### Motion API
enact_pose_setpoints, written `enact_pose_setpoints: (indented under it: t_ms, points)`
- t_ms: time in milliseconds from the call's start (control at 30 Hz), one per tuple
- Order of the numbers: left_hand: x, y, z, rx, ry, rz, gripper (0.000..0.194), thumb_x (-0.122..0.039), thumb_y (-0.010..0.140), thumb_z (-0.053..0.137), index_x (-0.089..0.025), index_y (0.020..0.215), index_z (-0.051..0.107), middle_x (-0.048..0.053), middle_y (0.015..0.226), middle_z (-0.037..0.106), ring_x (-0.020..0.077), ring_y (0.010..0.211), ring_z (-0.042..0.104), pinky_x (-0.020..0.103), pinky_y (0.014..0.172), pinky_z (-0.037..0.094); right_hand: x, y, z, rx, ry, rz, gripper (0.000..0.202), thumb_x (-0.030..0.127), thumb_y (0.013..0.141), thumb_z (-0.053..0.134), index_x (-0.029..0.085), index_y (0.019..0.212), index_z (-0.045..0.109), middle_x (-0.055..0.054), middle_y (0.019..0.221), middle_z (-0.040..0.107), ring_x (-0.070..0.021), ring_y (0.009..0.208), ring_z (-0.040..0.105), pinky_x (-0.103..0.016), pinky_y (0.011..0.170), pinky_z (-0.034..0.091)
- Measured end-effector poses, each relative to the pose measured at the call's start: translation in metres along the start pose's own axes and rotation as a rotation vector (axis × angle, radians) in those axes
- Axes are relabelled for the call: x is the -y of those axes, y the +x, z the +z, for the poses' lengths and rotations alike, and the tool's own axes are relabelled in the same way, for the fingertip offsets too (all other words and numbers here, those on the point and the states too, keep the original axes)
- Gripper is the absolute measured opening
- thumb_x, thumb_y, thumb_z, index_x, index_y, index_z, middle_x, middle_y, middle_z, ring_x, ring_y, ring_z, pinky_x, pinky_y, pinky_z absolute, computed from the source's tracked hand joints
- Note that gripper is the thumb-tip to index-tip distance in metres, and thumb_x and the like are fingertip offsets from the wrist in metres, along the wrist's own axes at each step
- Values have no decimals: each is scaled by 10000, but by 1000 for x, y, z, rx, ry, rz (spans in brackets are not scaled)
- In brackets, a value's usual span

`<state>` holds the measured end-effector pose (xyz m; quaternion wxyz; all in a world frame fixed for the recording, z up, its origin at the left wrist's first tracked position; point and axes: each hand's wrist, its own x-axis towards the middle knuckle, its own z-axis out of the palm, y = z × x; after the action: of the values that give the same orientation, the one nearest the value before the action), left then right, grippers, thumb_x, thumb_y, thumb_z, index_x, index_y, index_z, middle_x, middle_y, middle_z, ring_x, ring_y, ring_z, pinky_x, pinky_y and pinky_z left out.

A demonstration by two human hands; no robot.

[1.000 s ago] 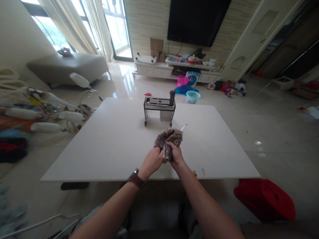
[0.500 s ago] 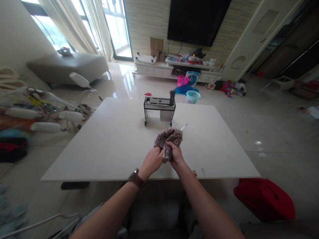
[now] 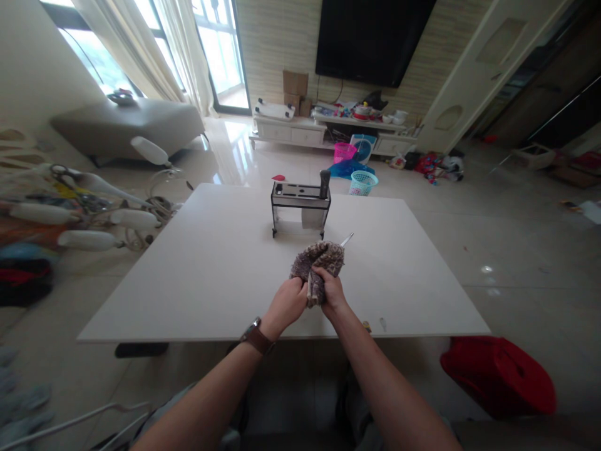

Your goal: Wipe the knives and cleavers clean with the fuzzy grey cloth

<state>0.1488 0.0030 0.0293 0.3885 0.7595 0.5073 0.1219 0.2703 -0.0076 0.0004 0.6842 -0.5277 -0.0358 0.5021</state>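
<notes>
A brown-grey speckled cloth [image 3: 313,258] is bunched in front of me above the table. My right hand [image 3: 332,291] is closed on it, thumb on top. Out of the cloth's far right side pokes the thin, pointed metal tip of a knife [image 3: 347,239]; the rest of the blade is covered. My left hand [image 3: 288,299] is a fist against the cloth's near left side, in line with that tip; the handle within it is hidden. Beyond the cloth stands a slotted knife holder [image 3: 300,202], with a black-handled knife [image 3: 324,181] upright in its right end.
The white table [image 3: 211,269] carries small items [image 3: 375,325] by its near edge and a red piece [image 3: 278,178] behind the holder. A red stool or bag [image 3: 500,376] is at the lower right. Lamp arms [image 3: 136,218] stand left; a teal basket [image 3: 363,182] is beyond.
</notes>
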Motion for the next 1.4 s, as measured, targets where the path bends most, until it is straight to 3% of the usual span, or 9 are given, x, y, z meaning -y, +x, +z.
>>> enact_pose_setpoints:
  t_ms: [1400]
  points:
    - [2,0,1,3,3,6,434,-325,1037,397,-125,812,709,161,886,756,180,718,596,296,661,366,0,-1,-1,11,-15,-3,311,231,554,857,138,825,738,-30,753,780,-172,648,717,-267,641,593]
